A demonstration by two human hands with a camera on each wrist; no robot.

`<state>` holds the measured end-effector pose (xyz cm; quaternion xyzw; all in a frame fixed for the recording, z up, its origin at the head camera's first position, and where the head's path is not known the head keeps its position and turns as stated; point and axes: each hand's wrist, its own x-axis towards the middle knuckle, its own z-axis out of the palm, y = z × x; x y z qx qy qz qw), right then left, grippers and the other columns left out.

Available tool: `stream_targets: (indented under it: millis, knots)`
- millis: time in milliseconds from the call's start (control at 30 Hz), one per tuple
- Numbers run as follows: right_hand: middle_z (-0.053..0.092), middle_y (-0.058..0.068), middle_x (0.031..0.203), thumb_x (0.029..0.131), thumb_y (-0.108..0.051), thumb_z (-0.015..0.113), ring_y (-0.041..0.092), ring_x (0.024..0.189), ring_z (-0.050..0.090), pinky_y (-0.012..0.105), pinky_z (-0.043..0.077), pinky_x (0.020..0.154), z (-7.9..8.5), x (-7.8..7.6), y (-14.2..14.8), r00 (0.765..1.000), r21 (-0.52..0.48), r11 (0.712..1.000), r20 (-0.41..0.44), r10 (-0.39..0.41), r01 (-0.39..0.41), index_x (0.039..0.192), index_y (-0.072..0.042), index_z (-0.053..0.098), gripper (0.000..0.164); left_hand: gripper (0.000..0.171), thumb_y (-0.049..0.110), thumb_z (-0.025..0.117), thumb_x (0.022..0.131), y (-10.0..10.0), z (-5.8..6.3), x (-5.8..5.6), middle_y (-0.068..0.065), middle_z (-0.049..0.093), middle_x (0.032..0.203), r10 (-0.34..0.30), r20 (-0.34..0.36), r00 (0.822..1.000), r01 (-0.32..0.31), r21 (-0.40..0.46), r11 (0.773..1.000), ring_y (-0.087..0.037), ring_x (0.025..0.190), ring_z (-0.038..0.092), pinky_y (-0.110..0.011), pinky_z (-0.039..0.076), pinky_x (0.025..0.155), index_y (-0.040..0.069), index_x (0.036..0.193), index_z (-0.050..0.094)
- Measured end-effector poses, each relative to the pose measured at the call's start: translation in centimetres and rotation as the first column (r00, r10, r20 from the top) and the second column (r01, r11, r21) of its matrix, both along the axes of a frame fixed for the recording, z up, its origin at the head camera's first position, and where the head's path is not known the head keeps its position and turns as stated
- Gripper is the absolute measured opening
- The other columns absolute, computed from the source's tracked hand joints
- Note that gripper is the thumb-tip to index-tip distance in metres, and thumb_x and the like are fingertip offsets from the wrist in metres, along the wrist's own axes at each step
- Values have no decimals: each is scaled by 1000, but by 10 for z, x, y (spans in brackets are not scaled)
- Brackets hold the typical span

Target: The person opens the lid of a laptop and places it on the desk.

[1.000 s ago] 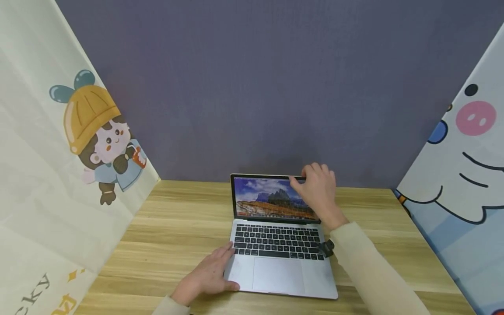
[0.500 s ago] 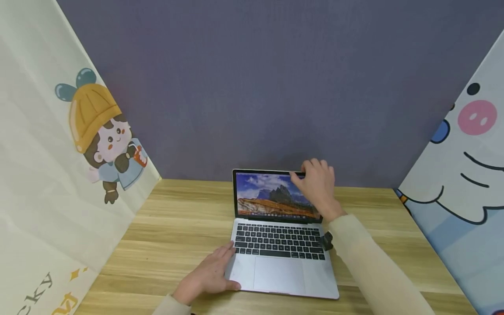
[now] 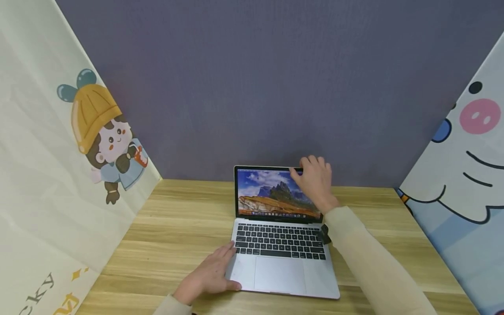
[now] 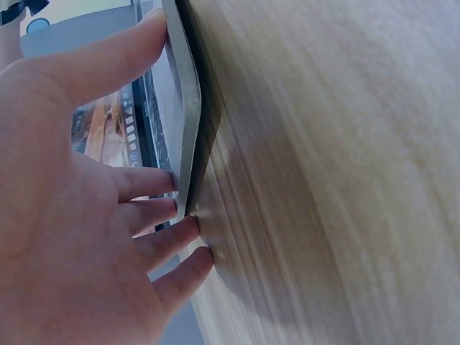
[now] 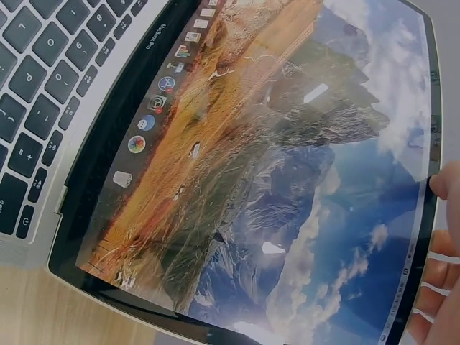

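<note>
A silver laptop (image 3: 280, 258) stands opened on the wooden table, its lit screen (image 3: 271, 192) showing a mountain picture. My right hand (image 3: 316, 181) pinches the upper edge of the screen near its right corner, thumb on the front and fingers behind. In the right wrist view, the thumb (image 5: 442, 183) lies on the black bezel and the fingers are partly cut off by the frame. At the near left corner of the base, my left hand (image 3: 210, 272) rests with thumb and fingers fairly straight. The left wrist view shows its lower fingertips (image 4: 203, 259) touching the tabletop.
The wooden table (image 3: 177, 214) reaches back to a dark grey-blue panel (image 3: 252, 87). A pale cloth with a cartoon child (image 3: 112, 140) hangs at the left, and another with a pink-snouted figure (image 3: 479, 116) at the right.
The screen has tilted further back and upright, and my right hand on its edge has moved slightly up and left with it. My left hand has stayed at the corner.
</note>
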<state>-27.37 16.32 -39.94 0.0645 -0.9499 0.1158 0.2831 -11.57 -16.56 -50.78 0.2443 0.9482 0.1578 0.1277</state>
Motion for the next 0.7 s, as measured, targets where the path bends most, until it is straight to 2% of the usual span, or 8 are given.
stream_targets:
  millis: [267,700]
  knots:
    - [63,14,103,99,-45,62,35,97,52,53,45,84,-4,-11,-3,998,27,999,41,-42,41,102,-5,65,40,106,61,78,76,-1,-1,-1,-20,31,162,-14,-22,1000,14,4,1000,-42,144,36,-59,34,114,-3,151,41]
    - [64,17,112,101,-43,62,39,106,54,56,48,91,-12,-22,-5,997,44,998,51,-50,48,114,-3,67,42,104,60,78,78,-1,0,1,-20,31,162,-22,-31,999,22,6,1000,-42,144,37,-59,35,114,-4,151,41]
